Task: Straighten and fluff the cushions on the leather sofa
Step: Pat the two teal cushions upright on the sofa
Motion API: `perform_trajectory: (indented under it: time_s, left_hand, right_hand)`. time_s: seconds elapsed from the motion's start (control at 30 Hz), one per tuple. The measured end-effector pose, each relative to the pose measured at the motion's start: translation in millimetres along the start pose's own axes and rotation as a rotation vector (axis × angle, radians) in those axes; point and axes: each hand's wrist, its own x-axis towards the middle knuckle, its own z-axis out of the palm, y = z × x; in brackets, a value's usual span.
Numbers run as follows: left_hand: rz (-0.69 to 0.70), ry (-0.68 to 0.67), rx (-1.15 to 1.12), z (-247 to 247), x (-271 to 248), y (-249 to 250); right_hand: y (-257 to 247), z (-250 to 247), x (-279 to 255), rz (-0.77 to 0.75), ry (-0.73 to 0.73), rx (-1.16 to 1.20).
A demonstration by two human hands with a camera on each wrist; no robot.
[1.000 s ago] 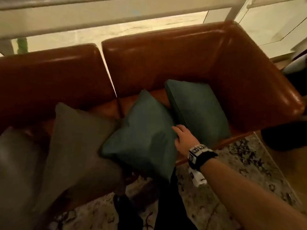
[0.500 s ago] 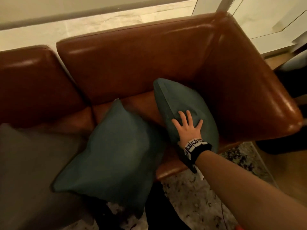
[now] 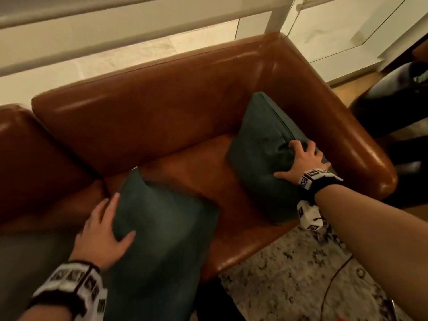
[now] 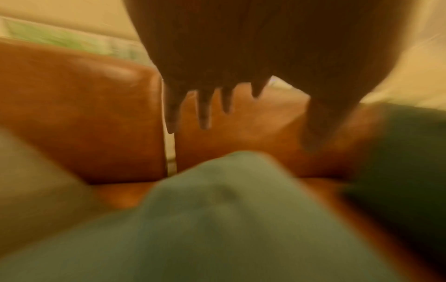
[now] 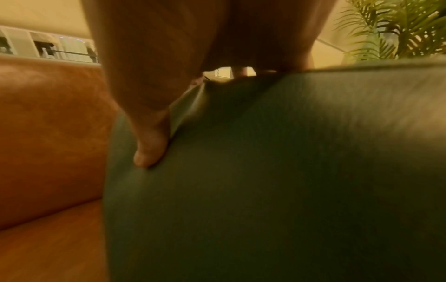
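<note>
Two dark green cushions lie on the brown leather sofa (image 3: 162, 117). The right cushion (image 3: 257, 144) stands tilted against the right armrest (image 3: 352, 140). My right hand (image 3: 301, 158) grips its upper edge, fingers curled over the top and digging a dent. In the right wrist view the thumb (image 5: 149, 148) presses on that cushion's face (image 5: 265, 171). The near cushion (image 3: 162, 228) hangs over the seat's front edge. My left hand (image 3: 102, 235) lies at its left edge with straight fingers, thumb on its face. The left wrist view is blurred, with spread fingers (image 4: 205, 114) above that cushion (image 4: 217, 219).
A grey cushion (image 3: 27, 262) lies at the lower left on the neighbouring seat. A patterned rug (image 3: 289, 274) with a thin cable (image 3: 333, 274) lies in front of the sofa. A dark shape (image 3: 393, 107) sits beyond the armrest. A palm plant (image 5: 398, 28) stands behind it.
My right hand went from lying flat on the right cushion to gripping its top edge, and the cushion now leans at the armrest. My left hand came into view at the near cushion.
</note>
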Motion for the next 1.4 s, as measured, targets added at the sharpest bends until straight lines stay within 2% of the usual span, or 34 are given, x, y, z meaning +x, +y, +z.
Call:
perform_trajectory:
  time_s: [0.07,0.1,0.17,0.23,0.33,0.43,0.57,0.63,0.73,0.83,0.97,1.03,1.1,1.2,1.3,1.4]
  left_hand:
    - [-0.255,-0.120,0.050,6.4,41.3,-16.6]
    - [-0.351,-0.179,-0.007,12.7,56.6,-27.7]
    - [-0.482,-0.259,-0.228,25.9,68.4,-39.4]
    - [-0.510,-0.328,-0.374,32.8,66.4,-36.9]
    - [-0.437,-0.236,-0.343,22.7,56.1,-22.1]
    - [-0.311,-0.182,-0.203,-2.2,36.4,9.2]
    - [0.029,-0.129,0.136,-46.6,25.0,69.9]
    - [0.163,-0.069,0.226,-69.7,39.1,91.0]
    - [0.260,0.049,0.268,-94.3,83.4,115.1]
    - [0.245,0.089,0.230,-102.6,136.4,135.3]
    - [0.231,-0.011,0.252,-92.7,178.5,139.6]
    - [0.242,0.012,0.280,-88.7,182.2,133.3]
    - [0.196,0.068,0.264,-87.9,182.5,123.7]
    - [0.129,0.051,0.243,-87.0,181.4,115.7]
    - [0.152,0.072,0.319,-89.8,176.3,118.0]
    - [0.198,0.136,0.358,-94.9,168.2,116.3]
  right_hand:
    - [2.7,2.8,7.6,0.017,0.056,0.068]
    - [4.6,4.0,10.6,0.031,0.083,0.097]
    - [9.7,6.5,14.0,0.056,0.127,0.135]
    - [13.7,6.8,15.4,0.088,0.121,0.161]
    - [17.1,3.6,17.7,0.075,0.101,0.124]
    - [22.0,-4.0,18.6,0.020,0.130,0.155]
    - [28.0,-25.6,18.7,-0.049,0.178,0.255]
    - [26.7,-40.4,21.8,-0.087,0.222,0.272]
    - [18.3,-58.9,38.7,-0.107,0.256,0.226]
    - [5.9,-61.5,65.5,-0.059,0.132,0.180]
    - [-7.2,-31.0,79.7,-0.026,0.039,0.080]
    - [-7.0,-18.8,80.4,-0.010,0.052,0.080]
    - [-3.9,-16.2,80.7,-0.016,0.065,0.095]
    - [0.6,-21.2,78.0,-0.065,0.123,0.123]
    - [-0.8,-29.5,68.3,-0.120,0.253,0.194]
    - [1.6,-30.6,59.3,-0.106,0.334,0.181]
